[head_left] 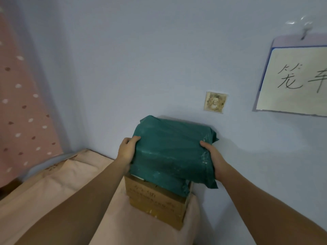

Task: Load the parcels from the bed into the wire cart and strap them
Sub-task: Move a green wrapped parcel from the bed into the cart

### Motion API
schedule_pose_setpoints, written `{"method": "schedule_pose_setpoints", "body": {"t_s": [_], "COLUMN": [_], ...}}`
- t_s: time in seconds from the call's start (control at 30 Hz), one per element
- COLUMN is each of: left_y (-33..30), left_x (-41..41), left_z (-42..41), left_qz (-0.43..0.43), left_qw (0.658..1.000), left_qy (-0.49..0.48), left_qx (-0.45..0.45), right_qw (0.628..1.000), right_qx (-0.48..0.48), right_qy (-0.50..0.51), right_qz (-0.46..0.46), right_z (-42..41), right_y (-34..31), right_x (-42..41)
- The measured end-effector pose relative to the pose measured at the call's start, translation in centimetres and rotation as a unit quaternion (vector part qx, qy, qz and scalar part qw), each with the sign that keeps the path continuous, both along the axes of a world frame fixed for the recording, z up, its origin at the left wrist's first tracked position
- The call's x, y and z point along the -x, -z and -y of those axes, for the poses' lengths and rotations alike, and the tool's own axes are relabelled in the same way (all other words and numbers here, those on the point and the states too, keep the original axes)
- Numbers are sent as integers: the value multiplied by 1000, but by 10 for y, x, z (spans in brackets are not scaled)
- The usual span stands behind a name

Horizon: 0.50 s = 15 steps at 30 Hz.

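Note:
A green plastic-wrapped parcel [169,151] is held between both hands in the middle of the view, against the pale blue wall. My left hand [127,151] grips its left edge, thumb on top. My right hand [214,160] grips its right edge. Right under it stands a brown cardboard box [155,200] with dark writing, set on the bed [53,191] with its peach cover. Whether the green parcel touches the box I cannot tell. No wire cart is in view.
A yellowed wall socket [215,102] sits just above the parcel. A handwritten paper sign [293,80] hangs from a hook at the right. A pink dotted curtain [23,110] hangs at the left, beside the bed's head.

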<state>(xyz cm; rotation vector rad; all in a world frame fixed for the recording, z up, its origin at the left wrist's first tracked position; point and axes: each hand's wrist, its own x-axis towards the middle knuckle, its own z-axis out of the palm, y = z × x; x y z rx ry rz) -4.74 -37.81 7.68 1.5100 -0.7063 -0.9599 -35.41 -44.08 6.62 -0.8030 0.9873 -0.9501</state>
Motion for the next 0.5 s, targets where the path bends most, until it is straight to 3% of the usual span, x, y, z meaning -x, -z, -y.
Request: {"method": "schedule_pose_setpoints", "body": {"t_s": [0.2,0.5], "left_y": [-25,-24], "left_x": [18,137], "left_z": [-38,-94], "left_qz": [-129,-114], "left_qw": [978,969], "left_qy": [138,189], "left_qx": [-94,-107], "right_qw": [998,994], "right_qx": [-22,-20], "right_qy": [-40,-33], "right_qz": [-49,-104], "right_z": [-28,-121], "right_y": [-26,-36], "right_x": [55,190]}}
